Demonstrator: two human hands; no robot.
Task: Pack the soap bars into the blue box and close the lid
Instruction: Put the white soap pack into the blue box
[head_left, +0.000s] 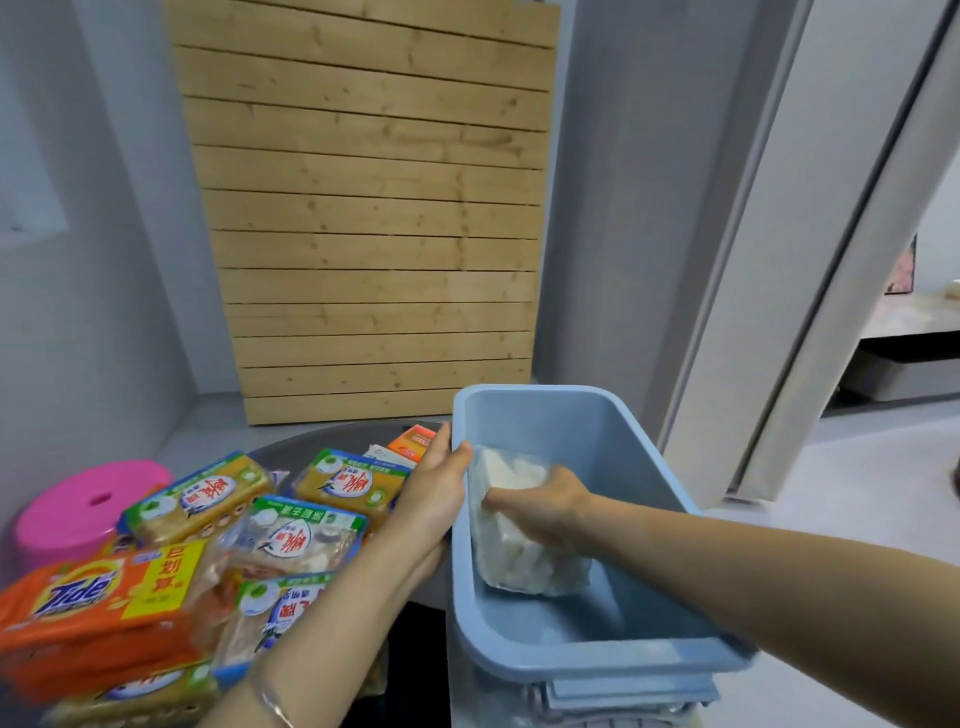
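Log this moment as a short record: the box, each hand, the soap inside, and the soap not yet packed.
blue box: open, no lid on it
left hand: grips the box's left rim
right hand: inside the box, holds a white soap bar
soap in box: only that bar visible
soap packs: piled left of the box, outside it
pink stool: far left
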